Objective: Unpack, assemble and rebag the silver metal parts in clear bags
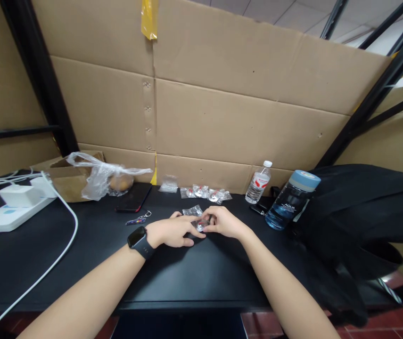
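Note:
My left hand (177, 231), with a black watch on its wrist, is stretched out over the table, its fingers apart and their tips on a small clear packet (200, 226). A round silvery piece with a red mark shows inside that packet. From the other side my right hand (225, 221) pinches the packet's edge between thumb and fingers. Just behind the hands lies another clear packet (192, 211), partly covered by them. Farther back, several similar packets (206, 193) sit in a row near the cardboard wall, beside a stack of flat clear bags (168, 183).
On the left are a keychain (138, 220), a dark phone (134, 197), a plastic bag (104, 179) with a round brown item, a cardboard box (67, 181) and a white power strip (17, 212). Rightward stand a water bottle (258, 182), a blue-lidded bottle (291, 200) and a black bag (360, 216).

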